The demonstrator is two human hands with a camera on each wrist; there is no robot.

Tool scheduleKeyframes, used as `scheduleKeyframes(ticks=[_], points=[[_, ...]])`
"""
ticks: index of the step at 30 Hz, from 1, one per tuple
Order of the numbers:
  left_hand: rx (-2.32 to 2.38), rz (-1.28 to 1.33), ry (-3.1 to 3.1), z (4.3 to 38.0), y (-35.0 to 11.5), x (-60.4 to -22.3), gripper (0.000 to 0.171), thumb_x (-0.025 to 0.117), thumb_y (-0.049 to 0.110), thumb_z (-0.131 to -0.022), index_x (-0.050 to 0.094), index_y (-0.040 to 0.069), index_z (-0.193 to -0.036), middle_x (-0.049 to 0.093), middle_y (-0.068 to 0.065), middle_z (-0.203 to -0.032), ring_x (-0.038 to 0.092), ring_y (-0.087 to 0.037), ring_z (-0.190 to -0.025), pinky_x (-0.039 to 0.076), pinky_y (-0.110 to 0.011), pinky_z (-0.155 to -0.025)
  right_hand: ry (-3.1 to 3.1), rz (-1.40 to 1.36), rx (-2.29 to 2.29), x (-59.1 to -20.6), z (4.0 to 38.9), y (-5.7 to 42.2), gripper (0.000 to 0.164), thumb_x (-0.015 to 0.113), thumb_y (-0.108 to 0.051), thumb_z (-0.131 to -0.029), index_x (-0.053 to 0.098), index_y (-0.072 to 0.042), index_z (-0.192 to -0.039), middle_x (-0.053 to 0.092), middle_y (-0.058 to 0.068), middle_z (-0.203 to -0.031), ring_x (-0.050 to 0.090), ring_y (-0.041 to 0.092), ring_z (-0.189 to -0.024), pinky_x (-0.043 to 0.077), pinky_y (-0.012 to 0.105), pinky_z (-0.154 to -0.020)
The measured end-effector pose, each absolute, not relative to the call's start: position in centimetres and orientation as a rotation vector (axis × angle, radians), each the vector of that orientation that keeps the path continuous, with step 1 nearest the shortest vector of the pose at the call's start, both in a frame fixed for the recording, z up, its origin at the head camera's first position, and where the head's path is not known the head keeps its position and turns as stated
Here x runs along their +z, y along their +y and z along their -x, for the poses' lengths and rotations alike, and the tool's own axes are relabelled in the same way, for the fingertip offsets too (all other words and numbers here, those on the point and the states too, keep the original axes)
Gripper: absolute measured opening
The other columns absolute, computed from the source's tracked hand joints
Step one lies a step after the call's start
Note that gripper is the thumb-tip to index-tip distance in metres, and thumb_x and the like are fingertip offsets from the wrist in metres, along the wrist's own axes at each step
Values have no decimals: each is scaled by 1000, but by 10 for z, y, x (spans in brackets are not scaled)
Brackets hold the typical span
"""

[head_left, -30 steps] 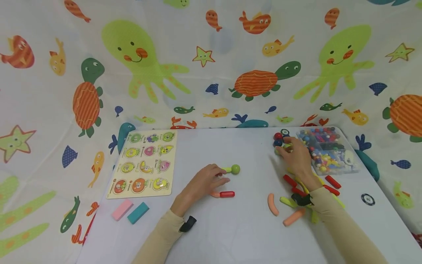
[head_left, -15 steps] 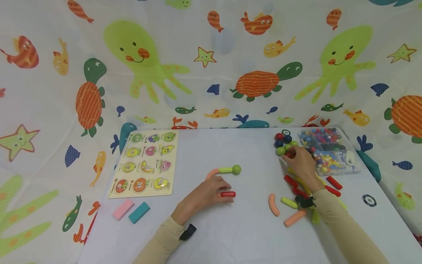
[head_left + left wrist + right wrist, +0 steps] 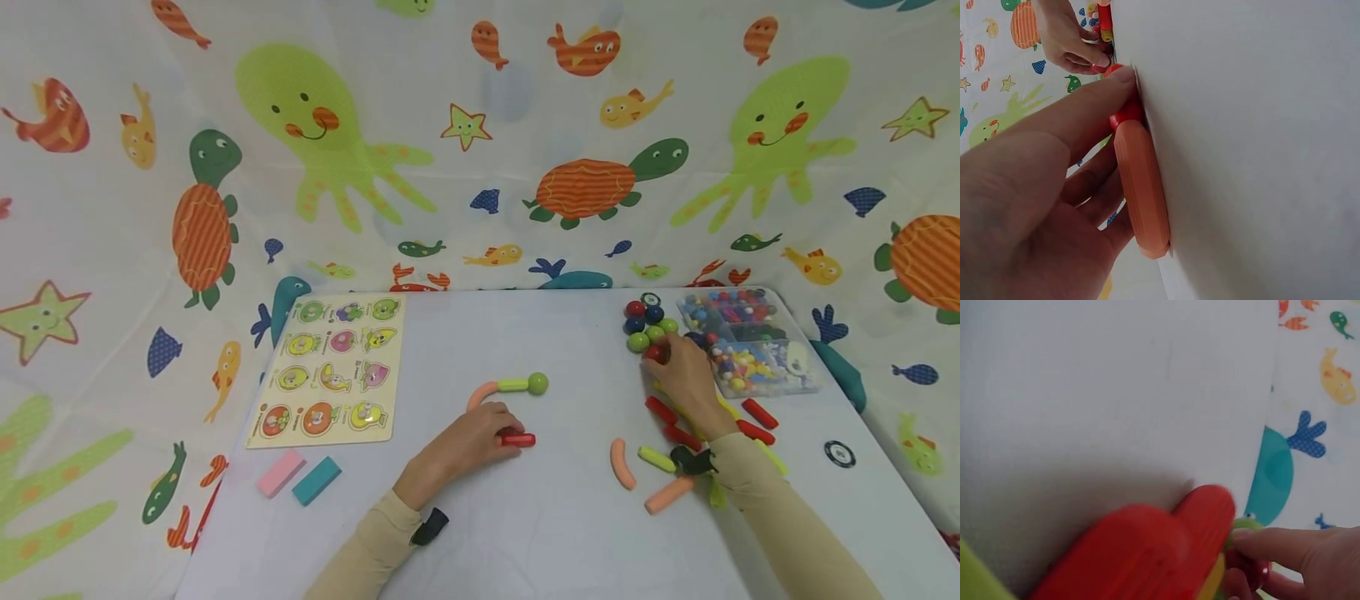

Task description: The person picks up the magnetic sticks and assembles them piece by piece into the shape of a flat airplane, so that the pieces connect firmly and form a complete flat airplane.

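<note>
My left hand (image 3: 468, 446) pinches a short red stick (image 3: 522, 440) low at the white table. In the left wrist view the thumb lies over that stick, and a ridged orange piece (image 3: 1141, 190) lies end to end with it beside the palm. Just beyond the hand, a curved orange piece (image 3: 482, 393), a yellow-green stick (image 3: 513, 386) and a green ball (image 3: 537, 383) form a line. At the right, my right hand (image 3: 686, 379) holds a dark red ball (image 3: 655, 353) in its fingertips, close to several green balls (image 3: 638, 342).
A fruit puzzle board (image 3: 326, 371) lies left, with pink (image 3: 281, 473) and teal (image 3: 317, 481) blocks before it. A compartment box of beads (image 3: 750, 342) stands right. Red sticks (image 3: 760, 413) and orange pieces (image 3: 670, 495) lie around the right forearm. A patterned cloth (image 3: 480, 167) hangs behind.
My left hand has left the yellow-green stick, moved nearer to me and taken the red stick. The curved orange piece now adjoins the yellow-green stick. My right hand shifted nearer with the red ball.
</note>
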State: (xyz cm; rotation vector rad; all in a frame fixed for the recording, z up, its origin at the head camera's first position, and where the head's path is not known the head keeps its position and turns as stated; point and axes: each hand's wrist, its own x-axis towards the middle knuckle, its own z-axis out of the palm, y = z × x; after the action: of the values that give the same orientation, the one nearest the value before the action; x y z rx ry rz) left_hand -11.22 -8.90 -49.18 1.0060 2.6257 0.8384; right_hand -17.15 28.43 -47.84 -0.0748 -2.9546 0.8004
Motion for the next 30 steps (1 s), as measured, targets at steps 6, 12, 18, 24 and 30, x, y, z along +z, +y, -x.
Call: scheduleKeyframes(ticks=[6,12,18,24,30], points=[[838,-1007,2631,113,-90,-492,22,77,22,-91,76,17,-113,67,5,-103,56,-5,-93,50,-16,-81,-2875,-75,841,-466,160,257,38,74,-21,-92,61,1,-120,64,17,-103,60,29,-86,47,32,-66],[819,-992,2629,115,-91,-492,23,78,23,-91,75,17,-113,66,5,-103,55,-5,-92,50,-16,-81,-2789,-357,1052,-455,143,213,40,79,-20,-89,62,-5,-123,67,11,-112,65,22,-92,57,33,-75],[835,-978,2618,116,-90,-488,24,79,23,-90,75,17,-113,66,5,-101,55,-5,-92,51,-17,-80,-2855,-598,1269,-457,119,181,44,81,-18,-88,64,-8,-127,68,3,-114,66,16,-92,59,31,-79],[824,-980,2633,116,-90,-487,24,78,24,-90,75,16,-113,66,4,-102,55,-5,-92,51,-17,-81,-2995,-695,1326,-470,104,166,36,82,-22,-87,67,-16,-119,67,-7,-106,63,10,-91,55,25,-78],[816,-1011,2650,116,-89,-489,23,78,23,-91,75,15,-112,66,4,-101,53,-6,-90,49,-16,-77,-3037,-705,1320,-481,98,160,34,82,-25,-86,67,-18,-115,66,-9,-100,61,9,-88,53,22,-77]])
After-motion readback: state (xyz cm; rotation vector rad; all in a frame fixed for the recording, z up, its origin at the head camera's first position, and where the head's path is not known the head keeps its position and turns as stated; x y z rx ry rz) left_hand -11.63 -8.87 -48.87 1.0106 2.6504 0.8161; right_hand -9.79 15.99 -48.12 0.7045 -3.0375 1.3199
